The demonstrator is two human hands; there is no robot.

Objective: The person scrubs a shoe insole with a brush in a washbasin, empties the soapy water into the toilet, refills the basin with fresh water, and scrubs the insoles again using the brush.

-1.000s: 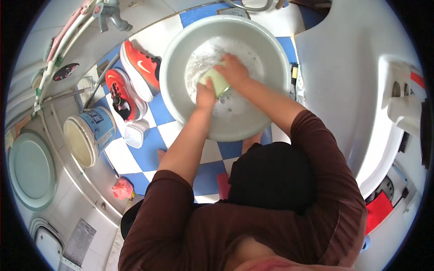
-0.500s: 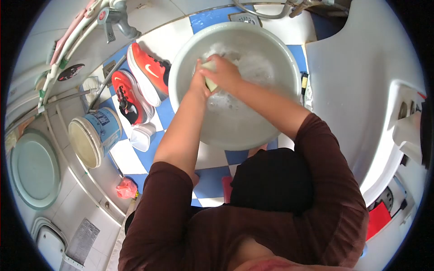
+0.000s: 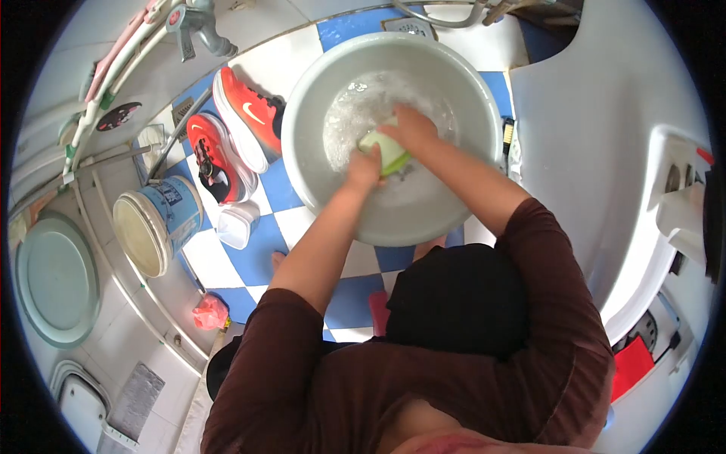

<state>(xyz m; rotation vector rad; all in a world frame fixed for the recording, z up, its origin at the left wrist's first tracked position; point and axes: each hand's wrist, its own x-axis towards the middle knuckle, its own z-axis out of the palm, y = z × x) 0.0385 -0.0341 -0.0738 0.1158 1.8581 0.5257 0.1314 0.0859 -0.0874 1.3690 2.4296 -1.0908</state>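
Fingers of the left hand (image 3: 364,168) and right hand (image 3: 416,131) grasp a green item (image 3: 386,153) from two sides, apparently to steady it inside the basin (image 3: 408,227), whose depth contains the foamy water (image 3: 342,125).

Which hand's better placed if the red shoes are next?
Left hand, I'd say: it's nearer the red shoes, which sit on its side of the basin. The right hand is farther across. Both are on the pale green item, so left would release first.
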